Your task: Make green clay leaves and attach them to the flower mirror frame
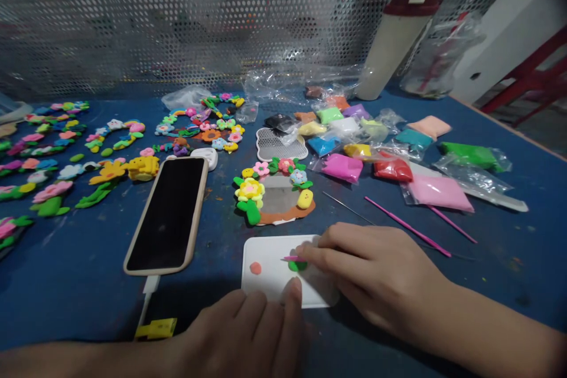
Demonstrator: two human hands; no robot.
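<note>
My right hand (372,271) pinches a thin pink modelling tool (290,258). Its pointed tip lies over a small green clay piece (297,266) on a white rectangular board (270,248). A flattened coral clay dot (256,268) sits toward the board's left side. My left hand (248,331) rests along the near edge of the board, one finger stretched onto it close to the green piece, holding nothing I can see. Just beyond the board lies a mirror frame (290,212), decorated with clay flowers and leaves around a grey centre.
Left stands a phone (168,218) with a charging cable. Several finished clay decorations (110,171) cover the left side. Bagged clay packets (341,168), a pink tool (407,226) and a thin metal needle (348,208) lie right. A tumbler (394,47) stands behind, before a perforated metal panel (177,23).
</note>
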